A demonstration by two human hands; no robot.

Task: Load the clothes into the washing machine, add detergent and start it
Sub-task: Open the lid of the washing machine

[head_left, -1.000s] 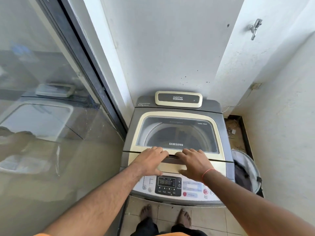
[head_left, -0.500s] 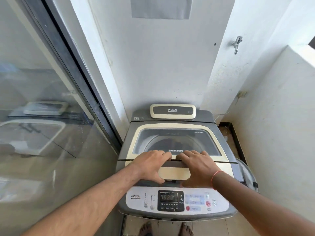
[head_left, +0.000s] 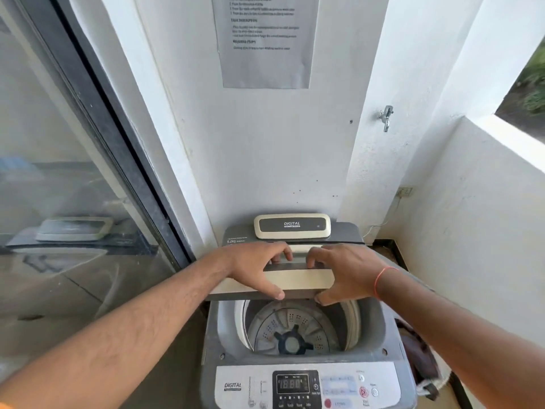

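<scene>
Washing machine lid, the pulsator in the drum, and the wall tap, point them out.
washing machine lid [head_left: 298, 280], head view, cream front panel.
pulsator [head_left: 292, 343], head view, dark centre hub.
wall tap [head_left: 386, 115], head view, metal body.

The washing machine [head_left: 298, 343] shows matt grey plastic with a smooth cream lid [head_left: 298, 280] and a glossy control panel [head_left: 306, 385]; its perforated drum [head_left: 290, 327] looks like plastic. Rough painted walls [head_left: 265, 157] carry a matt paper notice [head_left: 265, 42], beside a reflective glass door [head_left: 59, 172] and a metal tap [head_left: 386, 116].

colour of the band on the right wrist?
Orange-red: a thin thread band around the wrist of the right hand, clearest in the head view.
</scene>
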